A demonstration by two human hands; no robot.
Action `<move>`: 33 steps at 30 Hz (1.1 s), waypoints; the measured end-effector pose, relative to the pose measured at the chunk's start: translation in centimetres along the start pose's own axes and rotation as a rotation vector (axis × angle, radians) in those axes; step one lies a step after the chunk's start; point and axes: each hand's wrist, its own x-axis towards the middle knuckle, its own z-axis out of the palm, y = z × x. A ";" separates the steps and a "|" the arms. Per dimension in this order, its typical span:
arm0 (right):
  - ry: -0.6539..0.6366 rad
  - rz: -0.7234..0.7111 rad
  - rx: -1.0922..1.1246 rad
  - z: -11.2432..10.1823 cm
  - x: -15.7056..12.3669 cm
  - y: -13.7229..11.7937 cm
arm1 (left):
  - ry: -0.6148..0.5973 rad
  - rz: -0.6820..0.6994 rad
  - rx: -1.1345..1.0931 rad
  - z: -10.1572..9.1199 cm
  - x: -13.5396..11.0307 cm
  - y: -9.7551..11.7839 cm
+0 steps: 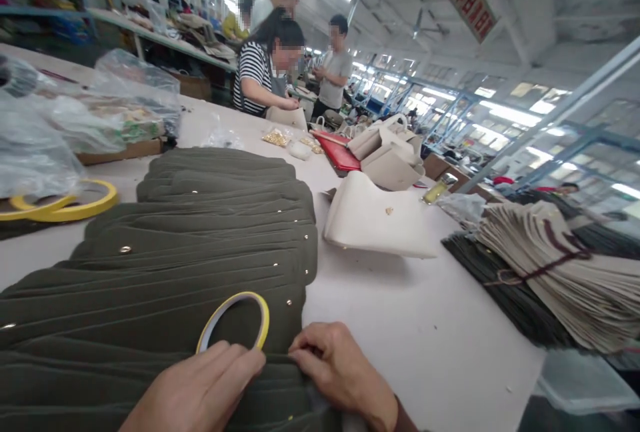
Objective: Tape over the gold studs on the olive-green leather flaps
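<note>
A long overlapping row of dark olive leather pieces (200,239) with small metal studs runs up the white table (410,325). A thin yellow tape roll (235,321) stands on edge on the nearest pieces. My left hand (200,389) holds that roll from below, fingers curled against its rim. My right hand (340,372) sits just right of it, fingertips pinched down on the edge of an olive piece.
Cream bag panels (380,219) lie mid-table. Bundled cream and dark strips (555,265) are stacked at right. Yellow tape rolls (70,202) and plastic bags (75,119) sit at left. A person in a striped shirt (260,72) works at the far end, others behind.
</note>
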 end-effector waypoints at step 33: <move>0.329 0.035 0.410 2.1 1.6 -5.6 | -0.122 -0.127 -0.116 -0.9 1.1 1.6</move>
